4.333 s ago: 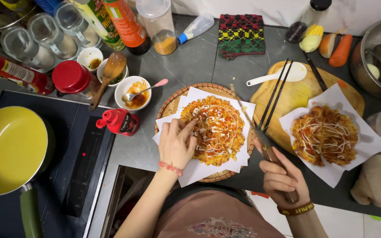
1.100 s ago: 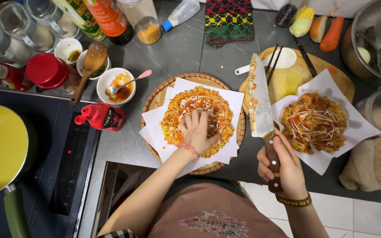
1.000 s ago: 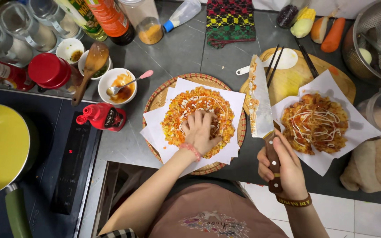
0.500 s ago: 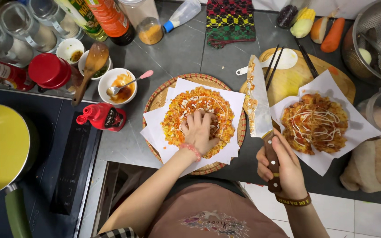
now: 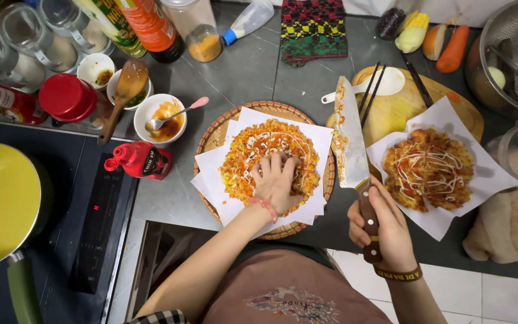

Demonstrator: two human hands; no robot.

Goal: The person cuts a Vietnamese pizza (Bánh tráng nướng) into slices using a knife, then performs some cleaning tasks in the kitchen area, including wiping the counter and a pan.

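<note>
Head view: the left hand (image 5: pixel 278 180) lies flat, fingers spread, pressing the round topped crispy pancake (image 5: pixel 269 159) on white paper (image 5: pixel 223 174) in a woven tray (image 5: pixel 211 139). The right hand (image 5: pixel 382 225) is clenched around a knife (image 5: pixel 351 141), blade raised beside the tray over the bench (image 5: pixel 241 66).

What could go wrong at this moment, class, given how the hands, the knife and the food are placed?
1. The left hand lies flat on the round crispy pancake, so a cut close by could nick a finger.
2. The knife, held in the right hand, carries food bits that may drop on the counter.
3. The pancake sits on loose white paper that may slip on the woven tray.
</note>
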